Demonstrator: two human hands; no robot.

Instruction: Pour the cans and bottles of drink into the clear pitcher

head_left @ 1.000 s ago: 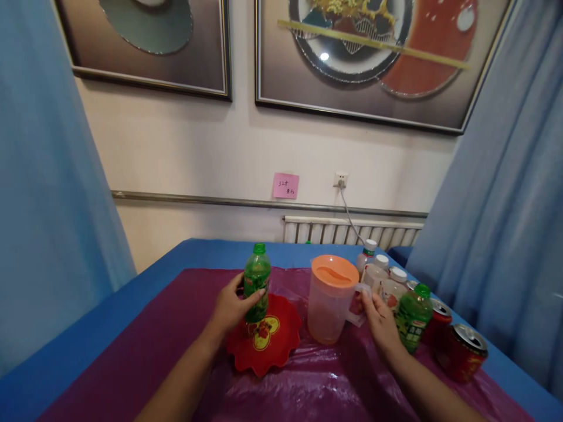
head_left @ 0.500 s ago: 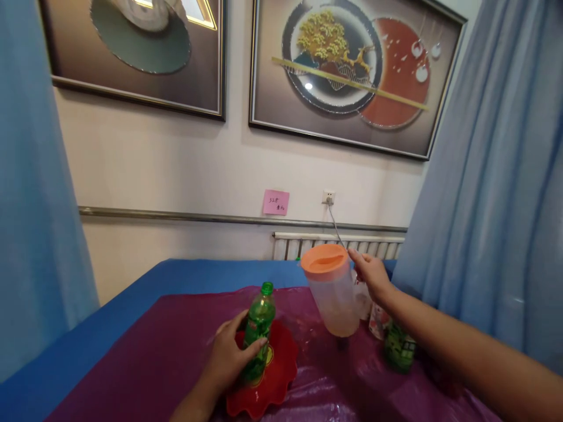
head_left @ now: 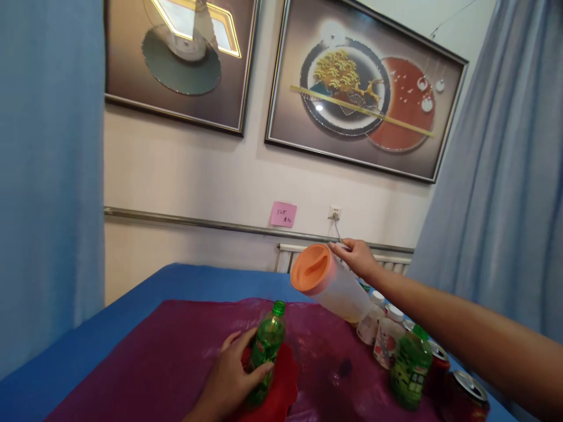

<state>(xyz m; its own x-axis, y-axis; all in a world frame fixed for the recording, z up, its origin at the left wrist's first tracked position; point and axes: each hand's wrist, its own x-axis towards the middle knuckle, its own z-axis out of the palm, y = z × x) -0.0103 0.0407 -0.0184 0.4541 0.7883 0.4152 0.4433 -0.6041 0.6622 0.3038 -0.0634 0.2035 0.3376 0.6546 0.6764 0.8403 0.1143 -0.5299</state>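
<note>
Pitcher (head_left: 336,287) hung tilted, gripped by the right hand (head_left: 358,258)! The left hand (head_left: 236,366) clasped a green plastic bottle (head_left: 269,340).

A translucent pitcher (head_left: 345,296), orange lid (head_left: 311,269) on, tips leftward, beyond and right of a green plastic bottle (head_left: 268,341) over a red plate (head_left: 284,382).

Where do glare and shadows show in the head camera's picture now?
Head view: what looks like a reflected light panel glares on the left black-framed wall picture; head view, a small dark patch, perhaps shadow, marks the shiny purple plastic sheet.
</note>
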